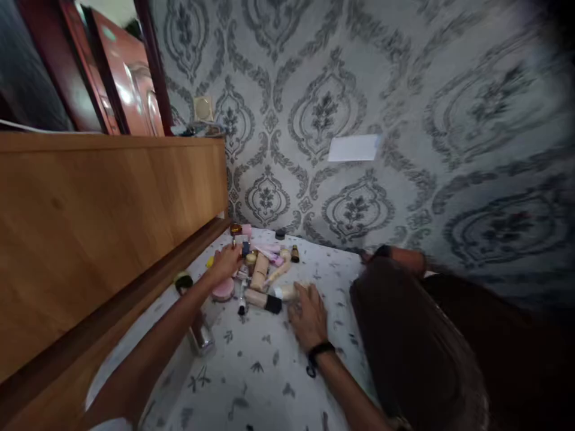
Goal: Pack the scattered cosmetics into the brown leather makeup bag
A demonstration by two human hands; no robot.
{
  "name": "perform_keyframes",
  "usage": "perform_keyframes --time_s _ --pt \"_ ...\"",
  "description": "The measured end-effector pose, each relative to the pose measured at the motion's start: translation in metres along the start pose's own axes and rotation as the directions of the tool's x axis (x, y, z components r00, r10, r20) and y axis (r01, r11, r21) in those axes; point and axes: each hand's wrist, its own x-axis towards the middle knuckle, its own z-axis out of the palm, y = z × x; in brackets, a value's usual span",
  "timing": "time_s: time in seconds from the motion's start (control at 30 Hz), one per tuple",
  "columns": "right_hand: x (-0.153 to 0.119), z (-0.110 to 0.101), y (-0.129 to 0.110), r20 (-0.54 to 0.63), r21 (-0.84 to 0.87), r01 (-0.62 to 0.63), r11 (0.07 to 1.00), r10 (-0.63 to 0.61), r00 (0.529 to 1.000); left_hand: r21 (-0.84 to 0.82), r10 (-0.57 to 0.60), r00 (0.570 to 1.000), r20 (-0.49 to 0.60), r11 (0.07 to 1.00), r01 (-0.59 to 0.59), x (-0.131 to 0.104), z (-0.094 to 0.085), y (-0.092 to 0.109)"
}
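Note:
My left hand (226, 264) reaches into a cluster of cosmetics, its fingers drawn together beside a small dark-capped item (245, 249); what they hold, if anything, is hidden. My right hand (309, 317), with a black band at the wrist, has curled fingers over a cream-coloured tube (286, 292) lying on its side. Touching distance from that tube is a beige foundation bottle with a black cap (265, 300). Between my hands lie a larger beige tube (259, 272), a slim tube (278, 272) and lilac items (272, 254). A pink round compact (223, 290) rests below my left hand.
The cosmetics lie on a white leaf-patterned sheet (265, 383). A clear bottle (202, 335) is under my left forearm. A small amber bottle (295, 253) and black jar (280, 234) stand farther back. A wooden panel (112, 203) borders the left; a dark-clothed leg (404, 335) is right.

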Motion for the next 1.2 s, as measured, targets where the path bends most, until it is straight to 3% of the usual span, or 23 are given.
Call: perform_keyframes --time_s 0.13,0.27,0.37,0.47,0.57,0.63,0.7,0.97,1.2 --pt "0.002 0.004 0.009 0.022 0.135 0.109 0.985 -0.113 0.993 0.008 -0.109 0.994 0.015 0.994 0.109 0.023 -0.004 -0.016" --pt "0.003 0.007 0.013 0.065 0.321 0.259 0.911 -0.294 0.954 0.072 -0.276 0.96 0.034 0.959 0.273 0.043 -0.01 -0.035" --pt "0.003 0.008 0.013 0.049 0.354 0.246 0.902 -0.28 0.959 0.126 -0.325 0.946 0.015 0.939 0.321 0.05 -0.013 -0.037" --pt "0.003 0.009 0.013 -0.001 0.353 0.192 0.916 -0.205 0.979 0.164 -0.233 0.972 -0.006 0.959 0.231 0.053 -0.01 -0.025" --pt "0.003 0.008 0.012 -0.02 0.333 0.127 0.934 -0.128 0.992 0.149 -0.071 0.991 0.117 0.987 0.054 0.06 0.001 -0.008" --pt "0.003 0.007 0.011 -0.004 0.321 0.103 0.941 -0.108 0.994 0.118 0.011 0.978 0.209 0.992 -0.037 0.065 0.01 0.0" --pt "0.002 0.006 0.009 0.01 0.31 0.097 0.946 -0.105 0.994 0.09 0.067 0.969 0.236 0.992 -0.09 0.07 0.018 0.004" --pt "0.002 0.001 0.006 0.017 0.279 0.11 0.954 -0.119 0.993 -0.188 0.235 0.969 0.075 0.958 -0.218 0.097 0.033 0.007" --pt "0.004 0.002 0.009 0.026 0.269 0.133 0.954 -0.145 0.989 -0.501 0.146 0.989 -0.032 0.854 -0.142 0.124 0.057 0.021"
